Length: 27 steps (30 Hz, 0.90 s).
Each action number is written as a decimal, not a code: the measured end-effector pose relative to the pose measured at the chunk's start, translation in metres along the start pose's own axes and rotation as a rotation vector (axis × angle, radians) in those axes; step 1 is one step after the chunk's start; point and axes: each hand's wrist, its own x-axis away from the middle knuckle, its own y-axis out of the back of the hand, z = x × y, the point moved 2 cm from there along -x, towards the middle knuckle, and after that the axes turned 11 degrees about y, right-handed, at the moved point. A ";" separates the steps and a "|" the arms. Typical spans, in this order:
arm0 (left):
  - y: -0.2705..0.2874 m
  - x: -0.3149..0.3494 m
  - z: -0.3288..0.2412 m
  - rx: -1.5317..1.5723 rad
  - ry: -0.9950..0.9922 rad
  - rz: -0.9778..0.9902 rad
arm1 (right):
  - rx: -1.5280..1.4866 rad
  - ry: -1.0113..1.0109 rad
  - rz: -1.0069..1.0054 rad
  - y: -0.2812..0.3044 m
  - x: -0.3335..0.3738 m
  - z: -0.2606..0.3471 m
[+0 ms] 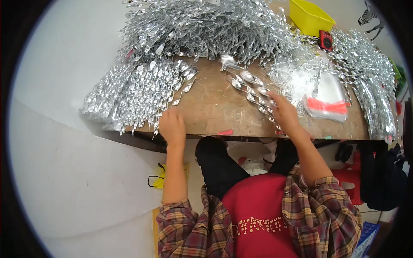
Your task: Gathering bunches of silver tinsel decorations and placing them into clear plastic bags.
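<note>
Several twisted silver foil strips [248, 89] run slantwise over the brown table, their far ends smeared by motion. My right hand [284, 114] is closed around these strips at their right side, and their lower ends hang past its fingers toward the table's near edge. At the near edge on the left, my left hand [172, 127] has its fingers curled together beside a spread-out pile of silver spirals [142, 92]. What those fingers pinch, if anything, is hidden.
A large heap of silver spirals [206, 32] covers the table's [206, 109] far side, another pile [365, 81] its right end. Clear plastic bags with a red band [327, 106], tangled clear thread [286, 79], a yellow bin [310, 18] and a red speaker-like box [325, 40] lie right.
</note>
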 end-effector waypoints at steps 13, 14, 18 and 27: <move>-0.006 -0.023 0.026 -0.282 -0.080 -0.010 | 0.257 0.250 -0.100 -0.009 -0.024 0.031; -0.007 -0.025 0.026 -0.279 -0.083 -0.012 | 0.146 0.261 -0.072 -0.015 -0.029 0.037; -0.014 -0.033 0.024 -0.283 -0.190 -0.097 | -0.031 0.288 0.016 -0.041 -0.030 0.044; -0.029 -0.049 0.025 -0.254 -0.135 -0.043 | -0.154 0.191 0.024 -0.047 -0.017 0.040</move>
